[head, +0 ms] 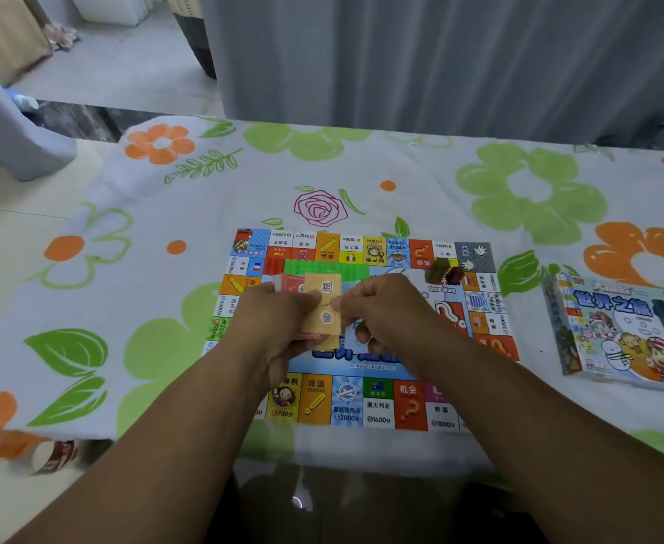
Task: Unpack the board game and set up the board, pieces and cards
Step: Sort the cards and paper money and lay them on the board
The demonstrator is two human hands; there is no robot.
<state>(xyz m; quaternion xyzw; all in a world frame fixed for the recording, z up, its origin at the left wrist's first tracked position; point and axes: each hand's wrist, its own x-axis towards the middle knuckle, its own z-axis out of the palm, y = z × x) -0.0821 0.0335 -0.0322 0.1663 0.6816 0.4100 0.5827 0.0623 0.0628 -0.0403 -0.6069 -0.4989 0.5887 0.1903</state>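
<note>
The colourful game board (377, 402) lies unfolded flat on the table in front of me. Above its middle, my left hand (271, 327) grips a small stack of orange and red cards (324, 304), and my right hand (389, 312) pinches the top orange card from the right side. A strip of green and red plastic pieces (322, 267) lies on the board just behind the cards. Dark green and brown house pieces (444, 270) sit near the board's far right corner. The game box (620, 331) lies on the table to the right.
A flowered tablecloth (126, 237) covers the table. A grey curtain (440, 60) hangs behind the far edge. A blurred cup-like object (53, 455) sits at the near left edge of the cloth.
</note>
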